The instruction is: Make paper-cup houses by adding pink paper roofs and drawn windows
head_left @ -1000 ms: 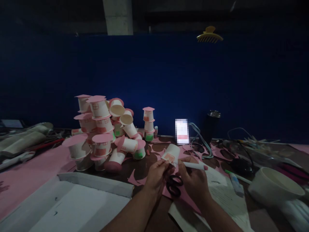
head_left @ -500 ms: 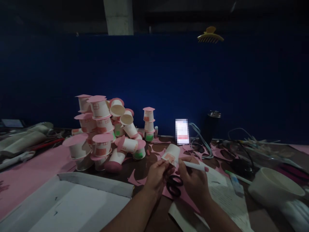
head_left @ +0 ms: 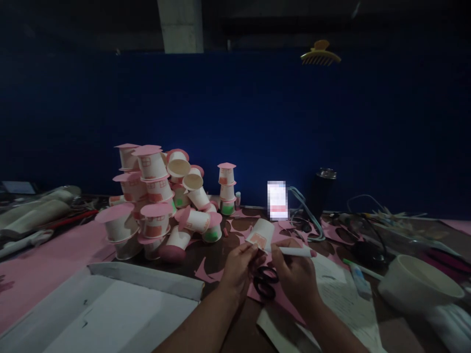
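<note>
A white paper cup [head_left: 263, 230] with an orange-pink drawn patch on its side tilts away from me, gripped near its rim by my left hand [head_left: 238, 269]. My right hand [head_left: 294, 274] is closed around a white marker pen [head_left: 296, 251] with a pinkish-red end pointing right. The pen's tip end reaches the cup's side near my left fingers; the exact contact is hard to make out. Just below, between my wrists, lie the black handles of scissors [head_left: 265, 283] on pink paper [head_left: 281, 300].
Decorated paper cups with pink paper roofs [head_left: 154, 169] are stacked and piled at left. A white box lid [head_left: 143, 284] lies front left. A lit phone [head_left: 277, 200], a dark bottle [head_left: 322, 193], printed sheets [head_left: 344, 299] and a roll of tape [head_left: 419, 284] stand or lie rightward.
The marker and my right hand have shifted very slightly left along the cup. My left hand keeps its hold, and everything else stays in place.
</note>
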A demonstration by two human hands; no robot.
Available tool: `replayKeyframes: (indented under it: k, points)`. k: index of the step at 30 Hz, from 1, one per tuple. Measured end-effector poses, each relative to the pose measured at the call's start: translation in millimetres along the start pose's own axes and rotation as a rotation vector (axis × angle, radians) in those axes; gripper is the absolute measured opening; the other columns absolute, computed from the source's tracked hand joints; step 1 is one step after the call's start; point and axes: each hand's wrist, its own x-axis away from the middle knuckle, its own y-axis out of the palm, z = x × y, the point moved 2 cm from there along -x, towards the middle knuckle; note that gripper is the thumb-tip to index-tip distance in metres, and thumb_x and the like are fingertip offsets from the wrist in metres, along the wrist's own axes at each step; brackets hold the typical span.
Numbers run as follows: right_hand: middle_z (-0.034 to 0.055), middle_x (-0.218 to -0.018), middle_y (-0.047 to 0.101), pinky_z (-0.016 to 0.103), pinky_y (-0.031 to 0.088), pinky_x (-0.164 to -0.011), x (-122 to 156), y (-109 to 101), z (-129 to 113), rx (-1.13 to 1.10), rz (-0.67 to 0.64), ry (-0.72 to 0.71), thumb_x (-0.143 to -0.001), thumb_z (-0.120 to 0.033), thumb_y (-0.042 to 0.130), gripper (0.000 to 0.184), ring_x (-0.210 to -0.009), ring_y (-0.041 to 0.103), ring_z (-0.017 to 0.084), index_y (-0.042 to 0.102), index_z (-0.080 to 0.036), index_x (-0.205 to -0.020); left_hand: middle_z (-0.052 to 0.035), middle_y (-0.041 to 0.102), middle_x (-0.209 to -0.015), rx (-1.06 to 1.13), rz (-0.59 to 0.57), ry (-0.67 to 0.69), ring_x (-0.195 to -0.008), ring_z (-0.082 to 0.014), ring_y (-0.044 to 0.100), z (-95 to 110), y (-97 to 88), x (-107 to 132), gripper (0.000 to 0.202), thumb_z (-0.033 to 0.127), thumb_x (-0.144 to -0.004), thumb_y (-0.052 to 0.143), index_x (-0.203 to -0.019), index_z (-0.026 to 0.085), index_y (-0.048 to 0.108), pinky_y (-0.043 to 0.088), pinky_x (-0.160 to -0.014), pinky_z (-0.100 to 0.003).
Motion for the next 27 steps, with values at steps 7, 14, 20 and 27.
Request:
replayKeyframes:
  k: [7,14,20,27]
  points:
    - [-0.0003,-0.057,0.063,0.022,0.045,-0.048,-1.9,1.0,-2.8,-0.02,0.053,-0.012,-0.086,-0.038,0.049,0.021,-0.049,0.062,0.014,0.055,-0.019,-0.078,-0.0069,0.066,-0.069,-0.026,-0.037,-0.003,-0.062,-0.0121,0.061,-0.7,-1.5,-1.9,0.024,0.024,-0.057,0.082,-0.069,0.009,0.068,0.051,-0.06,-0.022]
    - [-0.0005,-0.057,0.063,0.023,0.047,-0.048,-2.9,0.1,-0.8,-0.027,0.084,-0.013,-0.086,-0.038,0.05,0.02,-0.05,0.061,0.015,0.056,-0.019,-0.081,-0.0069,0.066,-0.072,-0.032,-0.08,-0.012,-0.063,-0.0106,0.06,-2.6,-1.2,-1.7,0.026,0.025,-0.058,0.081,-0.074,0.008,0.07,0.051,-0.061,-0.019]
    - [-0.0007,-0.058,0.063,0.024,0.048,-0.048,-1.3,0.1,0.3,-0.051,0.075,-0.017,-0.086,-0.038,0.051,0.019,-0.051,0.062,0.015,0.057,-0.02,-0.083,-0.0058,0.065,-0.07,-0.057,-0.1,-0.006,-0.064,-0.0106,0.06,-3.2,-2.2,-1.6,0.027,0.029,-0.058,0.081,-0.073,0.009,0.07,0.05,-0.063,-0.019]
    - [0.0015,-0.068,0.065,0.023,0.051,-0.053,-1.5,0.6,-4.5,-0.094,0.047,-0.018,-0.086,-0.038,0.051,0.02,-0.057,0.063,0.015,0.056,-0.019,-0.084,-0.0052,0.065,-0.066,-0.165,-0.137,0.034,-0.06,-0.0114,0.059,-2.5,0.6,1.6,0.032,0.035,-0.053,0.082,-0.067,0.009,0.07,0.048,-0.061,-0.022]
